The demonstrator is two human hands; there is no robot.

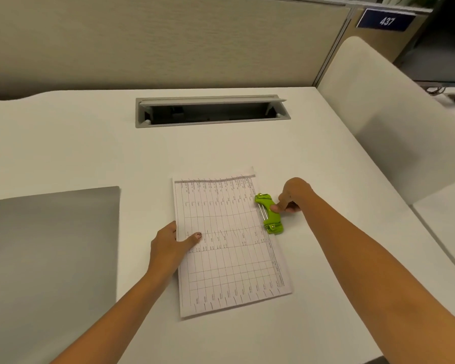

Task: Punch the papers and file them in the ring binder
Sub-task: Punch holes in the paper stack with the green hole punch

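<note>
A thin stack of printed table sheets, the papers (229,248), lies flat in the middle of the white desk (90,153). A small green hole punch (269,214) sits against the papers' right edge, near the far half. My right hand (293,195) grips the punch, thumb on its middle. My left hand (172,243) holds the papers' left edge, thumb on top of the sheet and fingers at or under the edge. A grey closed cover, seemingly the ring binder (50,245), lies flat at the left of the desk.
An open grey cable hatch (210,111) is set into the desk beyond the papers. A beige partition wall (168,43) stands at the back. A white side panel (394,119) rises at the right edge of the desk.
</note>
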